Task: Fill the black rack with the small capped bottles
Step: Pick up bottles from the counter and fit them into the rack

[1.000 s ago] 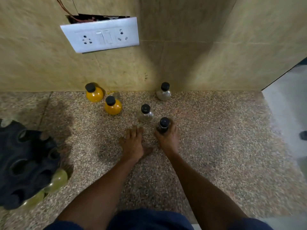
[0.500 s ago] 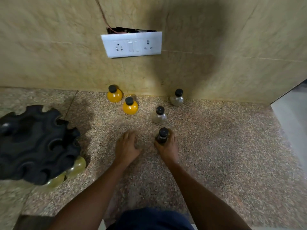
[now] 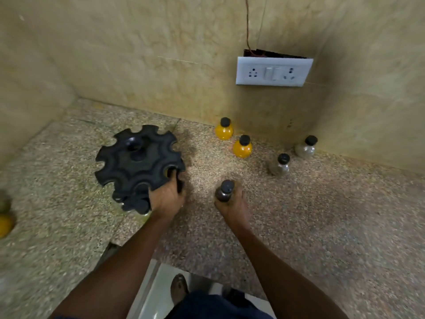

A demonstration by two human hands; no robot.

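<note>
The left hand (image 3: 166,196) grips the near right rim of the black rack (image 3: 138,164), fingers curled into one of its scalloped slots. The rack stands on the speckled stone counter (image 3: 322,226), toward the back left corner where the two tiled walls meet. The right hand (image 3: 231,206) is wrapped around a dark capped bottle (image 3: 225,191), held upright just to the right of the rack, near the middle of the counter.

Four more small capped bottles stand along the back edge: two orange bottles (image 3: 224,129), one against the wall and the other (image 3: 242,147) just in front and to its right, then a clear greyish bottle (image 3: 279,165) further right, and another grey bottle (image 3: 307,147) against the back wall. All have black caps and stand upright, apart from one another.

At the counter's far left edge lie blurred round shapes, one of them orange (image 3: 5,224). A white switch plate (image 3: 273,71) is set in the back wall above the bottles.
</note>
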